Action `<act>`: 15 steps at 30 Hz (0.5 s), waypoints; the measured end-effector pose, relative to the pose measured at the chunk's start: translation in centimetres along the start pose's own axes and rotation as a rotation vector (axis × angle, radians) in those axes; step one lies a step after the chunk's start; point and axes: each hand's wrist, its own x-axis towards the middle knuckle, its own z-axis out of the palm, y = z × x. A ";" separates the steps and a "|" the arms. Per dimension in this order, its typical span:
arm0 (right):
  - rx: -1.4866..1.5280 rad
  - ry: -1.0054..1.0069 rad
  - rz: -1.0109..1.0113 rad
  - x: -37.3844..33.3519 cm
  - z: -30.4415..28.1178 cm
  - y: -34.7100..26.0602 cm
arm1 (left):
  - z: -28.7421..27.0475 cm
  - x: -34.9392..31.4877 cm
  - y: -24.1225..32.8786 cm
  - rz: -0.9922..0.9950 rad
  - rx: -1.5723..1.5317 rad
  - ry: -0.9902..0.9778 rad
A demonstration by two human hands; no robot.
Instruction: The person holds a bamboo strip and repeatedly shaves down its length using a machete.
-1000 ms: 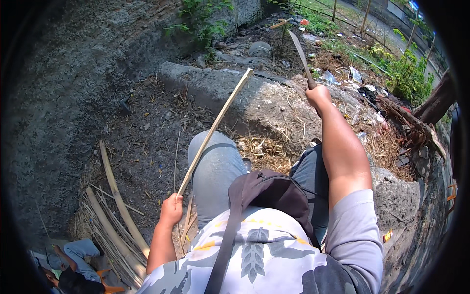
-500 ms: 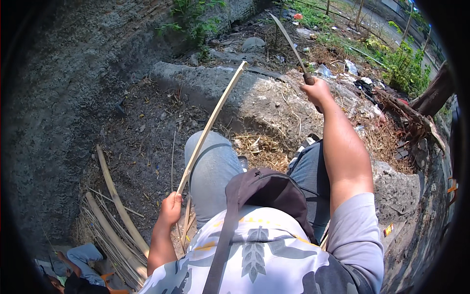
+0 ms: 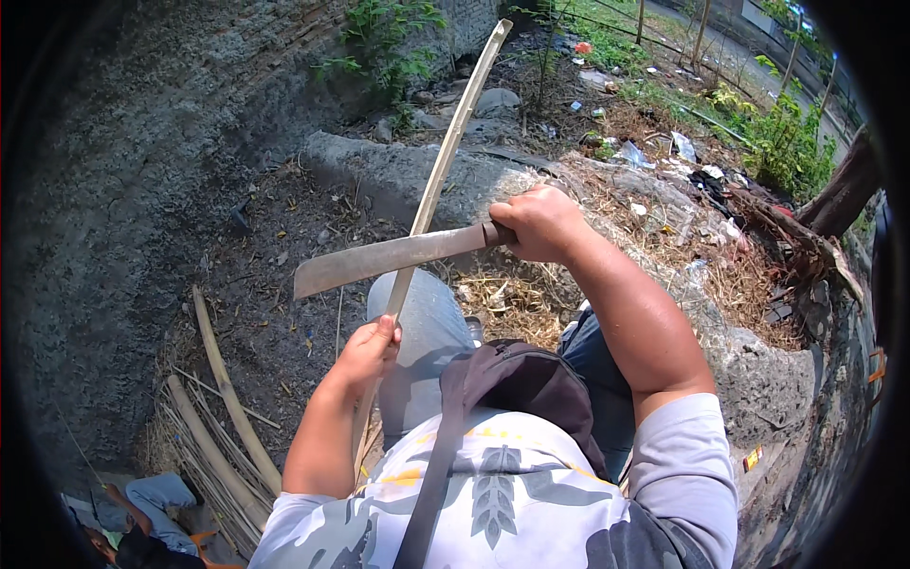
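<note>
- Strip [image 3: 441, 175], lower part: left hand [image 3: 368, 356] wrapped round it, over left knee [image 3: 431, 318].
- Probably light, springy, splintery; hold low, away from knife [image 3: 384, 258].
- Blade crosses strip above that hand; contact unclear. Right hand [image 3: 540, 223] wrapped on handle [image 3: 497, 233].
- Swing room looks best over dirt [image 3: 275, 247]; limits: stone ledge [image 3: 370, 175], wall [image 3: 104, 190].

Machete blade [image 3: 389, 261]: grey metal, smooth, dull sheen, lightly streaked. Handle [image 3: 499, 233]: dark, matt, wood-like. Strip [image 3: 455, 142]: pale split wood or bamboo — which, cannot be told — matt. Poles [image 3: 223, 370] at left: woody, fairly smooth, matt. Left wall [image 3: 104, 218]: coarse masonry, matt, heavily pitted. Far ledge [image 3: 379, 175]: rough stone or concrete, gritty. Near side: bag [image 3: 531, 379], dark matt cloth; jeans [image 3: 412, 303], faded denim; shirt [image 3: 559, 474], smooth printed cloth. Far right: trunk [image 3: 839, 204], rough wood.
</note>
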 end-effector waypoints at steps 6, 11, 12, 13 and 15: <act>0.284 0.111 0.543 -1.9 -0.2 6.1 | 0.1 -0.7 -1.3 -0.057 0.014 -0.049; 0.280 0.011 0.463 -2.0 -0.6 5.0 | 0.6 -1.4 -0.8 -0.120 -0.062 -0.056; 0.226 0.030 0.378 -1.8 -0.3 4.1 | 1.0 -1.2 -0.4 -0.119 -0.064 -0.056; 0.173 0.047 0.293 -1.4 -0.2 2.6 | 1.7 -1.1 0.0 -0.130 -0.117 -0.058; 0.097 -0.011 0.098 -0.7 -0.6 0.3 | 2.0 -0.7 0.4 -0.141 -0.166 -0.064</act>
